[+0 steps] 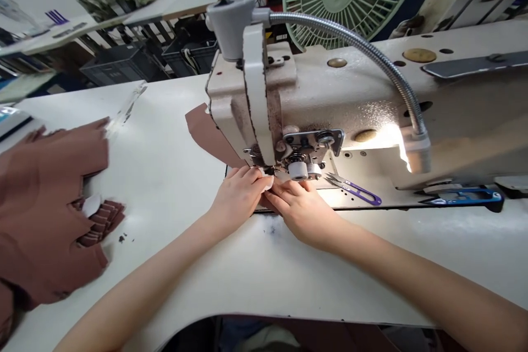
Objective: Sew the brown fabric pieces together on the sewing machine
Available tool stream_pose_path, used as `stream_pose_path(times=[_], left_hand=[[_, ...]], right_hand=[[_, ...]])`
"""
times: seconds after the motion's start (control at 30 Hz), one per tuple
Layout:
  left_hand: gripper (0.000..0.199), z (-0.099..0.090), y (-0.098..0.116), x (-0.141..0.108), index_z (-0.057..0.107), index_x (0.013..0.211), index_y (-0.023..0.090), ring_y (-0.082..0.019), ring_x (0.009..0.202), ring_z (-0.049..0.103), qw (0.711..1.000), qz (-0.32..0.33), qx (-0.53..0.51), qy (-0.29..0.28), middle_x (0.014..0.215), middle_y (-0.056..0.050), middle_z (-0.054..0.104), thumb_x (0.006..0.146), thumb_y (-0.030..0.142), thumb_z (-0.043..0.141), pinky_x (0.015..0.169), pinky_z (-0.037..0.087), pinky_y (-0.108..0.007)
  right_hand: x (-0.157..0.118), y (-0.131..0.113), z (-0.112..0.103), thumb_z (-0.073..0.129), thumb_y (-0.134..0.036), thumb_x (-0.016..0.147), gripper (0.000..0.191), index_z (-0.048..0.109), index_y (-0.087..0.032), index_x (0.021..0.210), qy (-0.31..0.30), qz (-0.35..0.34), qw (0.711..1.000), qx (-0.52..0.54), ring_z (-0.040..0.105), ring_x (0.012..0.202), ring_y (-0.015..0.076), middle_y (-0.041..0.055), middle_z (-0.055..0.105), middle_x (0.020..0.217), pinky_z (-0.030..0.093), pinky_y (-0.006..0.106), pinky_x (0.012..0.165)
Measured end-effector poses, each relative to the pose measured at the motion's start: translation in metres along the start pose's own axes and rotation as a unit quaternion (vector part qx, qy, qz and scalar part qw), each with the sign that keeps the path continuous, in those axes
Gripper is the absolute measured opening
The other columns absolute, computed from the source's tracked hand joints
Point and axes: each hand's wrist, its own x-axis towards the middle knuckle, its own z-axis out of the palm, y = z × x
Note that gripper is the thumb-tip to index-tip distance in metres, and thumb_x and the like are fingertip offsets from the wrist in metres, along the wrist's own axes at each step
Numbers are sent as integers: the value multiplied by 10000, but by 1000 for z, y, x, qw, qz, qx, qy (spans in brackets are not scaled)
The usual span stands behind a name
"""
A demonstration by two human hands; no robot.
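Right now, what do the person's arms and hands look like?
The left hand and right hand are gloveless. No sleeve, watch or bracelet shows on the left forearm or right forearm. Something white is by the left hand; I can't tell if it's worn.

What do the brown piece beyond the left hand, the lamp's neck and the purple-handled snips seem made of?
Brown piece: probably matte cloth, flat and shineless; weave unclear.
Lamp neck: likely polished metal, its ribs catching bright highlights.
Snips: blades probably metal, grey and thin; evenly purple handle, perhaps coated metal or plastic.
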Motion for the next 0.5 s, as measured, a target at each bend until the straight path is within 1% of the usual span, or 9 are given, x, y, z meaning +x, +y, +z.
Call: stream_pose_path(times=[0.1,0.17,0.23,0.3,0.4,0.5], left_hand=[[202,-7,3,7,623,871,191,-195,771,563,999,-9,2,-44,824,-46,599,857,97,445,684,425,-318],[204,-12,5,12,624,842,189,-191,767,571,997,-17,1,-71,829,-47,618,854,97,442,678,424,-312],[197,-16,6,16,620,810,183,-192,749,576,995,-25,2,-95,796,-44,627,841,93,448,676,424,-313],[194,-19,6,19,608,771,180,-194,724,576,993,-34,0,-112,748,-40,623,831,88,449,672,425,-315],[205,-21,6,22,575,703,180,-192,697,573,989,-44,-9,-138,704,-33,609,831,88,443,638,417,-303],[190,-20,8,23,557,682,177,-188,657,566,984,-47,-15,-171,675,-29,592,818,87,459,587,395,-291]], right_hand=[[3,-5,2,413,-94,857,377,561,-95,1204,-3,11,1000,7,458,1012,281,161,624,1173,387,399,710],[7,-12,3,432,-112,865,321,587,-92,1146,-8,28,1000,12,470,1004,294,167,643,1097,397,403,697],[11,-19,5,455,-136,874,251,614,-94,1064,-3,53,998,21,499,952,294,163,653,1020,416,404,691],[16,-25,8,457,-128,879,202,628,-95,979,16,62,997,41,526,905,282,153,660,953,443,406,725],[18,-30,10,408,-69,872,219,624,-100,893,61,55,991,104,558,927,257,143,662,912,471,371,791],[14,-31,10,374,-58,860,252,610,-126,805,93,51,979,172,576,917,242,122,660,852,488,343,775]])
